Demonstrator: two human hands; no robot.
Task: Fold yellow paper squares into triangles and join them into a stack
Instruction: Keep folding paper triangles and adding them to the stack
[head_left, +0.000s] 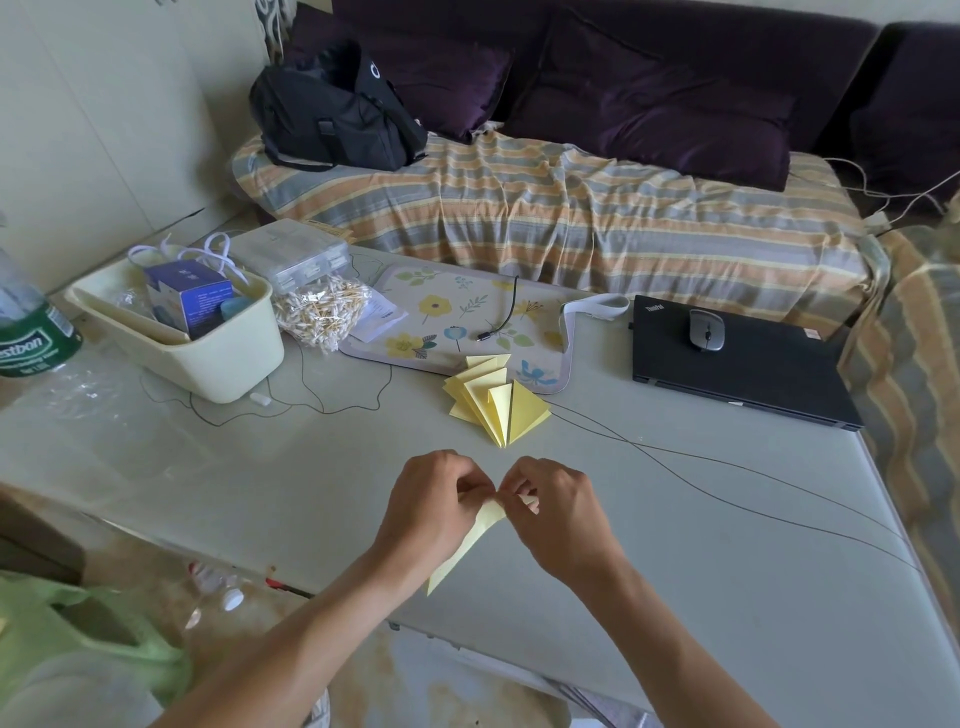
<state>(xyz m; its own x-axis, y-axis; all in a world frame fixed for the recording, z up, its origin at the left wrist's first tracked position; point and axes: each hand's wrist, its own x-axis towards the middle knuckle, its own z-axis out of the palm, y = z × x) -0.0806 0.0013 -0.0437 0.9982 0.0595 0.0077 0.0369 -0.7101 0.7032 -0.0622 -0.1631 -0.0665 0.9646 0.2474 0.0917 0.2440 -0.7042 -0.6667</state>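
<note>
Nearest the camera, the left hand (434, 506) and the right hand (553, 512) meet just above the table (675, 545), fingers curled, each pinching the upper end of a folded yellow paper (475, 540); the sheet hangs down and to the left between the wrists, its lower tip close to the table's near edge. Just beyond the hands lies a stack of folded yellow triangles (496, 397), fanned out, its far edge overlapping the corner of a floral mat (441, 312). A thin dark cord (727, 483) runs from beside the stack toward the table's right edge. On the mat rest a slip of white paper (382, 317) and a short black cable (501, 319). To the right sits a closed black laptop (748, 369) with a grey mouse (706, 330) on its lid. To the left stands a cream bin (208, 358) holding a blue box (189, 299), with a bag of cotton swabs (322, 312) beside it and a green-labelled bottle (31, 332) at the far left. Behind the table is a sofa under a striped cover (571, 218), with a black bag (335, 111) and dark purple cushions (649, 104) on it.
</note>
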